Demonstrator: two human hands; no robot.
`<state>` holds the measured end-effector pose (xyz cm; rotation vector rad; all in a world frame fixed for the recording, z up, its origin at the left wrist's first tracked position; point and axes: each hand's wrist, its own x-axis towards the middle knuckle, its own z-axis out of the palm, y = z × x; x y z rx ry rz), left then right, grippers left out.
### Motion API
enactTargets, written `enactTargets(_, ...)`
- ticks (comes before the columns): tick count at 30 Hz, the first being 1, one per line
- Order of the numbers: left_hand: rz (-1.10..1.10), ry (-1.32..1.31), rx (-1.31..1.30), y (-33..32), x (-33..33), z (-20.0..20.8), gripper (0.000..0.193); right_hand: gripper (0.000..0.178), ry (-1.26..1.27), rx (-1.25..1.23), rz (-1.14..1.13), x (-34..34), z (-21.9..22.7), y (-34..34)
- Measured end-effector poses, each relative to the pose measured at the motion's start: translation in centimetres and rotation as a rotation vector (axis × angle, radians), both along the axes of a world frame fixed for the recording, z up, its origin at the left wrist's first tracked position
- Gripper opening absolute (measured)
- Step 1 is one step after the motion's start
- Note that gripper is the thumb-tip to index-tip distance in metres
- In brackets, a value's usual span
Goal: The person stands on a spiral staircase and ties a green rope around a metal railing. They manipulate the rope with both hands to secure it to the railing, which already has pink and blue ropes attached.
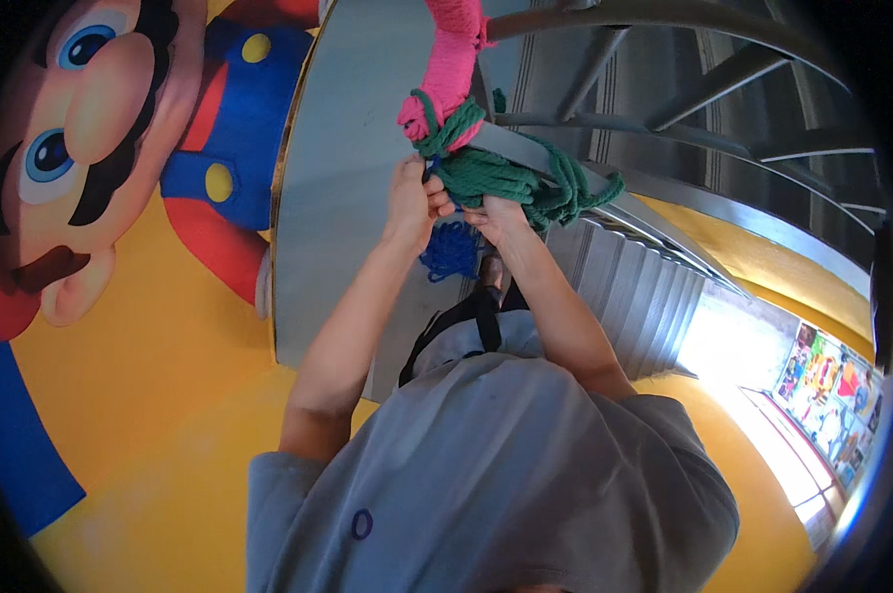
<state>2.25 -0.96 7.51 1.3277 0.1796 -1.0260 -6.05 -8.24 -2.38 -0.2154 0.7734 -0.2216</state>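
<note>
Pink cord [448,59] is wound tightly around a handrail. Below its end, a green cord bundle [496,178] is looped and tied on the rail, with loose coils hanging to the right. My left hand [417,205] is closed at the bundle's left side, and a dark blue strand shows at its fingertips. Just under the green coils, the fingers of my right hand [498,217] are curled together; what they pinch is hidden. A bunched blue cord [450,251] hangs below and between my hands.
Metal stairs [624,287] descend on the right, beside grey railing bars [693,94]. A grey panel [342,178] stands to the left. Beyond it, a large cartoon figure [234,128] in red and blue is on the yellow wall [160,415]. Colourful pictures [830,400] hang far right.
</note>
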Motion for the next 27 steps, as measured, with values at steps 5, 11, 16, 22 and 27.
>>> enactTargets(5,-0.009,-0.052,-0.057,0.9,0.5,-1.8,0.015,0.014,0.257,-0.268,-0.018,-3.7,-4.3,2.5)
enactTargets(11,-0.069,0.015,-0.154,0.8,-0.1,-1.7,0.011,0.021,0.513,-0.216,-0.163,-13.7,-4.8,3.4)
enactTargets(16,-0.012,0.083,-0.142,0.5,-0.6,-2.4,0.010,0.021,0.640,-0.336,-0.148,-17.3,-7.0,4.3)
enactTargets(22,0.026,0.173,-0.101,-0.1,-1.1,-3.5,0.014,0.024,0.909,-0.249,-0.265,-23.0,-12.3,4.5)
enactTargets(27,0.040,0.332,-0.158,0.2,-1.1,-4.1,0.016,0.024,0.995,-0.261,-0.251,-23.2,-13.0,3.7)
